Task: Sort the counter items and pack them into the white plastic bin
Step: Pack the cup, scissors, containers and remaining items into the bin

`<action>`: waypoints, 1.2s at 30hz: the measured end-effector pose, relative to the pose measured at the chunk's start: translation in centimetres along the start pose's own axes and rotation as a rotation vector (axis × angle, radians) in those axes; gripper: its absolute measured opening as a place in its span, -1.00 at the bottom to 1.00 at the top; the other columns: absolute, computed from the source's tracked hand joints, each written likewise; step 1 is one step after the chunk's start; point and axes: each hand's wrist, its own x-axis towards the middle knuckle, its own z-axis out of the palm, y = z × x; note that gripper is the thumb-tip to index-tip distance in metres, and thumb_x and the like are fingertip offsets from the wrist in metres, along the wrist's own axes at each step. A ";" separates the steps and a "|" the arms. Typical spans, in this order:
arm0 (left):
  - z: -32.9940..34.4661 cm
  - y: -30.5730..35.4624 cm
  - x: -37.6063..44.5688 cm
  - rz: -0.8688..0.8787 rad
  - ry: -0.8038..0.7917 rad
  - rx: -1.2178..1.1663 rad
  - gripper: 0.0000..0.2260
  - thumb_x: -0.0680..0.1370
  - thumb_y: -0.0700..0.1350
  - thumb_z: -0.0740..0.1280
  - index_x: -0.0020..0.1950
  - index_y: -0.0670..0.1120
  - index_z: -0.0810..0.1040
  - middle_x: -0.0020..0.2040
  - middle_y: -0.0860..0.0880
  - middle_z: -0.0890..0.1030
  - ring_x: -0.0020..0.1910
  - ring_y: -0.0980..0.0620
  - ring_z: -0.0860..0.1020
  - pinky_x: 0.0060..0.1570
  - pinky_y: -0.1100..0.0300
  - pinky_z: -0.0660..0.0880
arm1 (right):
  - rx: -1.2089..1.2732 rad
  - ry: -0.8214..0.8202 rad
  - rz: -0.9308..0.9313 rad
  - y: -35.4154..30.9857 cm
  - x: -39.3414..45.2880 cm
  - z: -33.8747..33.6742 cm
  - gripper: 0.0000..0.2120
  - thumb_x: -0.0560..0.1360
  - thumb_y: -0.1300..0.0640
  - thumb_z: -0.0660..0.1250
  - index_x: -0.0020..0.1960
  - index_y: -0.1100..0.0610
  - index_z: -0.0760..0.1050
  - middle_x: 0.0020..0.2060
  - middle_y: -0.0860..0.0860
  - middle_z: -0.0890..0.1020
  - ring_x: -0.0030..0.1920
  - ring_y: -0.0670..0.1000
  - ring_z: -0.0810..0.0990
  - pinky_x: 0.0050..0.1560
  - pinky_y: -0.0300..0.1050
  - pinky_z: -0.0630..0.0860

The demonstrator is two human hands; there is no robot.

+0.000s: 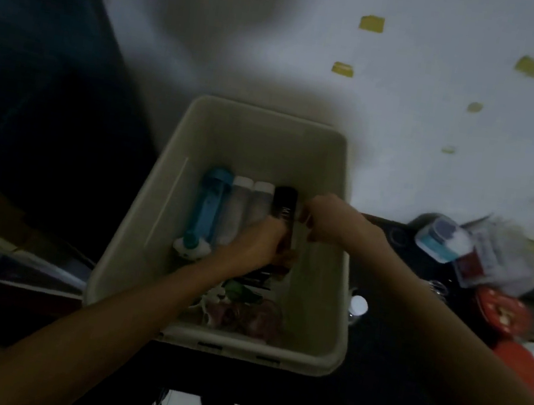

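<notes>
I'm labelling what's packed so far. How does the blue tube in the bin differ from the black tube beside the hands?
The blue tube is light blue with a white end; the black tube is dark all over with faint lettering. The blue tube lies free at the left of the row; the black tube is at the right, with the left hand on its near end. Both lie lengthwise in the white bin.

Both hands reach into the white plastic bin (346, 193), which stands on the dark counter (380, 385). Inside the bin, along its left wall, lie a blue bottle (207, 207), two clear tubes with white caps (249, 206) and a black tube (284, 205), side by side. The left hand (254, 243) and the right hand (325, 219) both have curled fingers at the black tube. Right of the bin sit a red lid (502, 312) and a blurred packet (485, 259).
</notes>
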 end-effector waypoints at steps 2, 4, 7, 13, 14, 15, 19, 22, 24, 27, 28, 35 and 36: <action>2.5 -0.3 0.3 -0.021 -0.189 -0.172 -0.76 0.58 -0.13 0.30 -0.28 -0.17 0.48 -0.24 -0.15 0.57 -0.25 -0.08 0.55 -0.29 0.17 0.42 | 0.018 0.074 0.010 0.4 -0.6 0.5 -0.76 0.46 0.25 0.39 0.12 0.16 0.59 -0.06 0.08 0.66 -0.05 0.08 0.65 0.08 0.05 0.60; 4.1 -1.2 1.0 -0.064 -0.251 -0.258 -0.73 0.57 -0.12 0.34 -0.32 -0.11 0.44 -0.26 -0.09 0.55 -0.28 -0.01 0.52 -0.37 0.23 0.33 | 0.056 0.120 0.009 0.6 -1.2 0.6 -0.80 0.50 0.23 0.35 0.12 0.16 0.59 -0.06 0.08 0.65 -0.06 0.06 0.65 0.07 0.02 0.60; 5.5 -1.7 1.7 -0.031 -0.260 -0.207 -0.81 0.57 -0.13 0.33 -0.18 -0.22 0.54 -0.14 -0.16 0.59 -0.16 -0.09 0.59 -0.27 0.13 0.46 | 0.082 0.151 -0.010 0.9 -1.9 0.5 -0.81 0.52 0.21 0.34 0.13 0.16 0.58 -0.04 0.08 0.65 -0.06 0.06 0.65 0.05 0.01 0.61; 5.6 -1.7 2.2 0.062 -0.243 -0.267 -0.79 0.43 0.08 0.50 -0.18 -0.03 0.60 -0.20 0.06 0.63 -0.29 0.17 0.56 -0.34 0.36 0.48 | 0.101 0.166 -0.030 0.9 -2.4 0.9 -0.81 0.51 0.18 0.36 0.11 0.11 0.57 -0.07 0.04 0.63 -0.09 0.03 0.64 0.02 -0.01 0.61; 5.9 -1.9 2.2 0.061 -0.252 -0.249 -0.77 0.42 0.08 0.51 -0.15 -0.07 0.63 -0.16 0.03 0.64 -0.26 0.15 0.57 -0.29 0.32 0.52 | 0.114 0.174 -0.032 1.0 -2.4 0.9 -0.82 0.51 0.17 0.36 0.11 0.11 0.57 -0.08 0.04 0.63 -0.10 0.02 0.63 0.02 -0.01 0.61; 6.2 -2.1 2.4 0.065 -0.249 -0.246 -0.75 0.42 0.08 0.50 -0.10 -0.10 0.65 -0.12 0.00 0.66 -0.21 0.11 0.60 -0.21 0.24 0.57 | 0.129 0.180 -0.033 1.0 -2.5 0.9 -0.84 0.52 0.17 0.35 0.09 0.11 0.57 -0.08 0.03 0.63 -0.10 0.01 0.63 0.02 -0.02 0.61; 6.5 -3.0 2.7 0.095 -0.263 -0.271 -0.78 0.43 0.03 0.51 -0.06 -0.10 0.68 -0.08 -0.02 0.68 -0.13 0.08 0.63 -0.12 0.16 0.60 | 0.140 0.196 -0.046 1.0 -2.7 0.8 -0.85 0.52 0.19 0.35 0.09 0.11 0.58 -0.09 0.03 0.64 -0.11 0.01 0.63 -0.01 -0.04 0.61; 6.3 -3.2 2.8 0.167 -0.271 -0.282 -0.91 0.47 -0.16 0.48 -0.03 -0.10 0.69 -0.03 -0.01 0.69 -0.09 0.14 0.63 -0.08 0.30 0.55 | 0.158 0.194 -0.066 0.9 -2.8 0.5 -0.86 0.52 0.18 0.34 0.07 0.12 0.59 -0.09 0.04 0.65 -0.11 0.01 0.65 -0.01 -0.03 0.63; 6.3 -3.3 2.8 0.217 -0.257 -0.302 -0.91 0.49 -0.26 0.45 -0.05 -0.13 0.71 -0.03 -0.01 0.70 -0.09 0.18 0.62 -0.08 0.47 0.48 | 0.172 0.191 -0.077 1.0 -3.0 0.3 -0.87 0.53 0.17 0.33 0.07 0.13 0.59 -0.08 0.04 0.66 -0.10 0.00 0.65 0.00 -0.03 0.63; 6.2 -3.1 3.0 0.253 -0.241 -0.313 -0.91 0.48 -0.26 0.45 -0.06 -0.12 0.73 -0.03 -0.02 0.71 -0.09 0.21 0.61 -0.10 0.58 0.41 | 0.200 0.197 -0.095 1.1 -3.2 0.1 -0.85 0.53 0.16 0.35 0.08 0.12 0.60 -0.07 0.03 0.66 -0.09 0.00 0.65 0.01 -0.04 0.63; 6.2 -2.9 3.1 0.262 -0.258 -0.308 -0.91 0.49 -0.24 0.45 -0.05 -0.11 0.73 -0.02 -0.01 0.71 -0.08 0.21 0.61 -0.09 0.58 0.40 | 0.203 0.198 -0.100 1.1 -3.2 0.1 -0.85 0.53 0.15 0.35 0.09 0.12 0.60 -0.07 0.02 0.66 -0.09 -0.01 0.65 0.01 -0.05 0.62; 6.7 -2.6 3.7 0.333 -0.357 -0.309 -0.90 0.51 -0.23 0.42 -0.04 -0.09 0.73 0.00 0.04 0.70 -0.03 0.19 0.63 0.02 0.41 0.51 | 0.234 0.205 -0.118 1.5 -3.3 0.0 -0.83 0.52 0.12 0.38 0.09 0.10 0.61 -0.07 0.00 0.67 -0.08 -0.02 0.65 0.02 -0.01 0.63; 6.5 -2.6 3.8 0.340 -0.350 -0.310 -0.89 0.51 -0.24 0.42 -0.04 -0.08 0.73 -0.01 0.05 0.70 -0.04 0.20 0.62 0.00 0.43 0.49 | 0.240 0.203 -0.122 1.5 -3.4 -0.1 -0.83 0.51 0.11 0.39 0.09 0.10 0.62 -0.06 0.00 0.67 -0.07 -0.01 0.65 0.02 0.00 0.63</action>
